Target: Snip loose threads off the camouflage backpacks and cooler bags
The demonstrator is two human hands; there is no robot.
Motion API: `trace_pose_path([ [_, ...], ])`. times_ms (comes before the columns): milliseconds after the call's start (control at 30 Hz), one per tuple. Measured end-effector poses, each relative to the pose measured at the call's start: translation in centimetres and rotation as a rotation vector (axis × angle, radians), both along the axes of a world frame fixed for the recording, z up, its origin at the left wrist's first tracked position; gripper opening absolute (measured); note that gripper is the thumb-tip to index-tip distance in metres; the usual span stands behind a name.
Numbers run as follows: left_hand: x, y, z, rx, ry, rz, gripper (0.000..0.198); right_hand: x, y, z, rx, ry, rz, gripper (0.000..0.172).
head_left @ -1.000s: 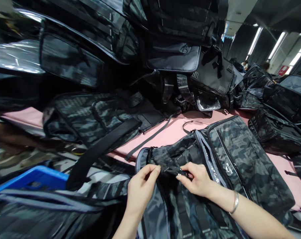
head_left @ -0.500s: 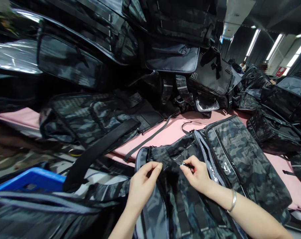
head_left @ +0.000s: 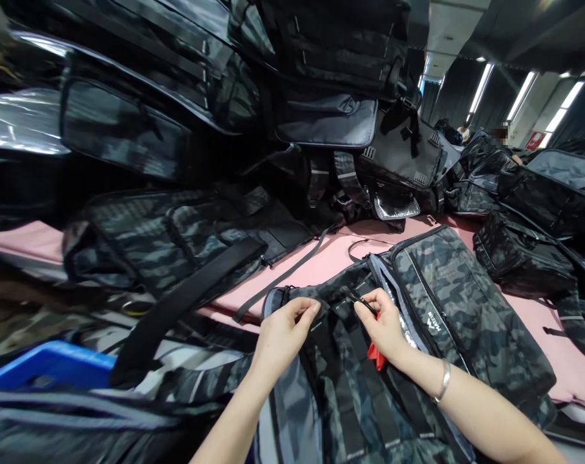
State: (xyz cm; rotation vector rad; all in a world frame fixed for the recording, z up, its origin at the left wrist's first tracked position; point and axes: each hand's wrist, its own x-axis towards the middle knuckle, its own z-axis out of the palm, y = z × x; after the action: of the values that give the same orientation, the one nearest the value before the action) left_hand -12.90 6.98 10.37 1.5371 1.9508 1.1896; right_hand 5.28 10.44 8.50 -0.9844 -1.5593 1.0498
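Note:
A grey camouflage backpack (head_left: 447,309) lies open in front of me on a pink table (head_left: 331,258). My left hand (head_left: 285,332) pinches the fabric at the bag's top edge, fingers closed. My right hand (head_left: 382,322) pinches a small dark tool or zipper pull at the same edge, and a red handle (head_left: 375,356) sticks out below its palm. A silver bangle (head_left: 442,381) sits on my right wrist.
Dark backpacks (head_left: 321,77) are stacked high behind the table and more lie at the right (head_left: 524,258). Another camouflage bag (head_left: 176,238) with a wide black strap lies to the left. A blue crate (head_left: 45,367) sits lower left. A person stands far back right.
Both hands have moved up along the bag's top edge. The red handle under my right palm has come into view. The view has shifted slightly.

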Motion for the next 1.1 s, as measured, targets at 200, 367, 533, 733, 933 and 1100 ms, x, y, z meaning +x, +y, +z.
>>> trace_pose_path([
  [200,0.3,0.5,0.2,0.051,0.015,0.077,0.035,0.0,-0.1,0.2,0.003,-0.018,-0.002,0.019],
  [367,0.0,1.2,-0.1,0.011,0.027,0.110,0.035,0.0,-0.1,0.3,-0.003,-0.011,0.006,0.018],
  [533,-0.5,2.1,-0.1,-0.032,0.002,0.095,0.041,0.0,0.1,0.0,0.005,-0.021,0.005,0.019],
  [733,-1.1,3.3,-0.5,-0.037,-0.072,0.064,0.033,0.0,0.2,-0.1,0.017,-0.027,0.002,0.018],
  [933,-1.5,2.7,-1.1,-0.004,-0.164,0.053,0.037,-0.1,0.0,0.0,0.016,-0.031,0.005,0.018],
  [1100,-1.3,2.2,-1.0,-0.002,-0.240,0.048,0.051,-0.1,-0.1,0.3,0.042,-0.056,0.010,0.019],
])
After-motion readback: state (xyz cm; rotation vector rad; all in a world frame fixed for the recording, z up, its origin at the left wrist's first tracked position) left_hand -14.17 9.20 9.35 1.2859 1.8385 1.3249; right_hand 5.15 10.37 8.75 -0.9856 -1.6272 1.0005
